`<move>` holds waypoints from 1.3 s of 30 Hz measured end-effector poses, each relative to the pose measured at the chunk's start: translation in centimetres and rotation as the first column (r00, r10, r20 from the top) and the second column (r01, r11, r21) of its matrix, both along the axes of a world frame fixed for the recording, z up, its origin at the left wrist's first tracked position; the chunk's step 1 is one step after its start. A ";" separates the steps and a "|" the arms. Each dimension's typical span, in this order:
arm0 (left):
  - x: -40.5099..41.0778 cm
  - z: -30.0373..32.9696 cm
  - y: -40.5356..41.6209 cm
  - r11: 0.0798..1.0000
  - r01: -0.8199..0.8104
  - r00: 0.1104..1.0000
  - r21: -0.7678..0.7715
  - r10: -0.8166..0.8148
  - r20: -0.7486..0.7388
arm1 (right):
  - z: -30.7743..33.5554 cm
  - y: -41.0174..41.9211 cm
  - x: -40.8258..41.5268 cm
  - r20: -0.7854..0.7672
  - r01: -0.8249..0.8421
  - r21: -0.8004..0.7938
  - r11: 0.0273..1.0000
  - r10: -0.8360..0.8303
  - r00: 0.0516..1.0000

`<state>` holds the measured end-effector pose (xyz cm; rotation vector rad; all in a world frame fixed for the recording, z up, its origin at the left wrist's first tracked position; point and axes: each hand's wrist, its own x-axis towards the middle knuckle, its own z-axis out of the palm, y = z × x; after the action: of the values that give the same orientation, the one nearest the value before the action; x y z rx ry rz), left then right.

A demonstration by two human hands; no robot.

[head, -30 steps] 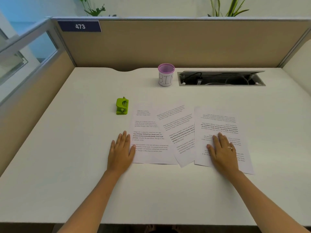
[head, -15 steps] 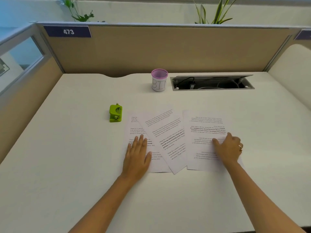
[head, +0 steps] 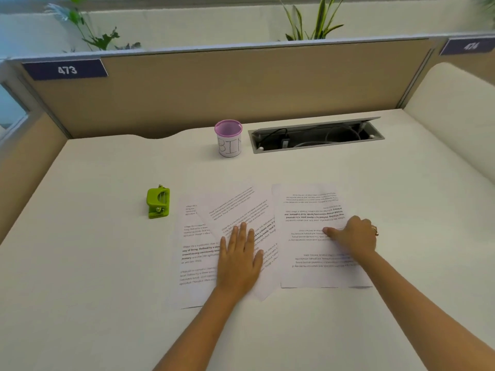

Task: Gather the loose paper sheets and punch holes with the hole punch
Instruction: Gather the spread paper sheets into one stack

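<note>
Three printed paper sheets lie on the white desk [head: 93,263]. The left sheet [head: 195,266] is straight, the middle sheet [head: 241,207] lies tilted over it, and the right sheet [head: 308,210] overlaps the middle one's edge. My left hand [head: 239,261] rests flat, fingers apart, on the left and middle sheets. My right hand [head: 353,236] sits at the right sheet's right edge, thumb on top and fingers curled at the edge. A green hole punch [head: 158,203] stands apart, left of the sheets, with no hand on it.
A white cup with a purple rim, marked BIN [head: 228,138], stands at the back. Right of it is an open cable slot [head: 316,136] in the desk. Beige partition walls [head: 241,89] close the back and left sides.
My left hand slid right from the bare desk onto the left and middle sheets. My right hand curled and drew the right sheet leftward, closing the gap to the middle sheet.
</note>
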<state>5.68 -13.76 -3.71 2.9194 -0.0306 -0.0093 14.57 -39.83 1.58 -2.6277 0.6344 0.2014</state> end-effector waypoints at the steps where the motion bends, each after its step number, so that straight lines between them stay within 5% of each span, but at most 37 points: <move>1: 0.0 -0.2 0.0 1.000 -0.003 1.000 0.007 0.002 0.009 | 0.2 -0.2 0.3 -0.020 -0.001 0.020 1.000 0.002 1.000; 5: 0.0 -0.4 0.0 1.000 -0.002 1.000 0.009 0.002 0.021 | 0.5 -1.5 1.3 -0.060 -0.026 0.145 0.989 0.035 0.998; 10: -0.1 0.1 -0.2 1.000 -0.012 1.000 0.007 0.012 -0.021 | 2.8 -3.4 3.8 0.066 -0.173 0.233 0.957 0.162 0.985; 15: 1.7 6.4 -2.6 0.995 -0.079 0.976 0.062 0.065 0.206 | 9.5 -3.6 7.8 0.241 -0.471 0.002 0.882 0.457 0.856; 18: 5.3 12.3 -4.7 0.993 -0.105 0.905 0.050 0.075 0.420 | 14.8 -1.9 9.3 0.266 -0.632 -0.261 0.730 0.684 0.680; 22: 8.8 18.3 -7.4 0.995 -0.052 0.848 0.082 0.000 0.530 | 20.0 1.3 9.6 0.116 -0.703 -0.606 0.373 0.915 0.386; 25: 10.2 20.2 -8.7 0.999 -0.042 0.912 -0.013 0.044 0.408 | 21.6 3.4 8.6 0.044 -0.676 -0.713 0.184 0.975 0.219; 29: 10.4 19.7 -8.7 0.931 -0.098 0.982 -0.350 0.147 0.117 | 21.6 5.2 7.8 0.010 -0.689 -0.721 0.070 0.996 0.091; 32: 9.8 18.6 -7.4 0.902 -0.129 0.976 -0.413 0.190 0.110 | 20.9 5.4 8.2 0.107 -0.703 -0.700 0.122 0.992 0.066; 35: 8.8 17.7 -5.0 0.796 -0.201 0.961 -0.571 0.272 0.041 | 19.9 5.0 8.5 0.348 -0.747 -0.600 0.287 0.934 0.079; 39: 6.5 16.1 -1.1 0.636 -0.280 0.905 -0.719 0.424 0.022 | 17.2 4.6 8.3 0.841 -0.798 -0.160 0.581 0.503 0.197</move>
<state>12.17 -14.84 12.42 2.0871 0.4240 0.2861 22.84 -35.27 18.78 -2.0754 -0.8772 -0.6563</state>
